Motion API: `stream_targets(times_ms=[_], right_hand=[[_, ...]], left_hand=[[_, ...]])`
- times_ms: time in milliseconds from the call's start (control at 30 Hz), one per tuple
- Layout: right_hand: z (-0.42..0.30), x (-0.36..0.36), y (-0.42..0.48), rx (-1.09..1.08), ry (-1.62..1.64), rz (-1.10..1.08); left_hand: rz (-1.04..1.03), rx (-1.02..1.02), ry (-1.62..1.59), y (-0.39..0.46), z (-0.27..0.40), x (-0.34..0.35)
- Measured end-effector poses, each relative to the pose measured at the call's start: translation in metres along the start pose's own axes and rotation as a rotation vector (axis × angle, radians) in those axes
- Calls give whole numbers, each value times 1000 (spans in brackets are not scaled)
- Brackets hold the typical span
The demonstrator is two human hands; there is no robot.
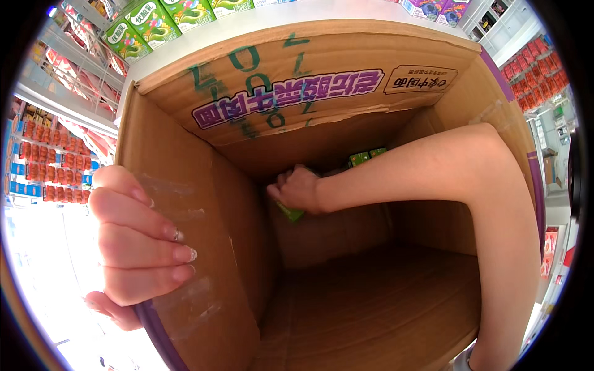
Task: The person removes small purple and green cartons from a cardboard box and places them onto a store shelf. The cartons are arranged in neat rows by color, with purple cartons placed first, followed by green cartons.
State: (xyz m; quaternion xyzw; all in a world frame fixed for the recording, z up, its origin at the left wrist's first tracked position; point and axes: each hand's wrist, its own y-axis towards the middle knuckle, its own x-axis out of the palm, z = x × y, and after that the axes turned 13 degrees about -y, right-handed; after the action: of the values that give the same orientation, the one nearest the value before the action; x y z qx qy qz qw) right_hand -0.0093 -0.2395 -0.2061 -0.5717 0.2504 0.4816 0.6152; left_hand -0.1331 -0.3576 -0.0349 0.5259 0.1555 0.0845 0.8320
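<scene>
A large, deep cardboard box (301, 301) gapes before me, its mouth facing up. My left hand (139, 236) grips the left wall's edge, fingers bent over to the inside and thumb outside. Down inside the box, near the far left corner, my right hand (297, 188) is closed around a green carton (291, 213). Only part of that carton shows below the fingers; the hand hides the rest. Other small green cartons (359, 159) lie at the box's far side, partly covered by my right forearm.
Beyond the box, a white shelf (315, 11) holds green drink cartons (153, 23) and purple cartons (427, 8). Hanging red packets (58, 157) are on the left, with more red packets (538, 76) on the right. The box's far flap (297, 83) bears print and green marker.
</scene>
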Motion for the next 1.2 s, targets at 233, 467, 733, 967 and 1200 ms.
stream_targets(times_ms=[233, 467, 733, 967, 1200], right_hand=[[-7, -9, 9, 28, -242, -312], [-15, 3, 0, -96, -362, -98], [-5, 1, 11, -218, -359, -344], [7, -4, 10, -236, -274, -464], [2, -2, 2, -190, -384, -567]], left_hand=[[-80, -33, 24, 0, 2, -7], [-176, -42, 22, 5, 2, -14], [-226, -41, 14, 6, 2, -17], [-326, -29, 8, 10, 3, -26], [-322, -25, -12, 12, -1, -23]])
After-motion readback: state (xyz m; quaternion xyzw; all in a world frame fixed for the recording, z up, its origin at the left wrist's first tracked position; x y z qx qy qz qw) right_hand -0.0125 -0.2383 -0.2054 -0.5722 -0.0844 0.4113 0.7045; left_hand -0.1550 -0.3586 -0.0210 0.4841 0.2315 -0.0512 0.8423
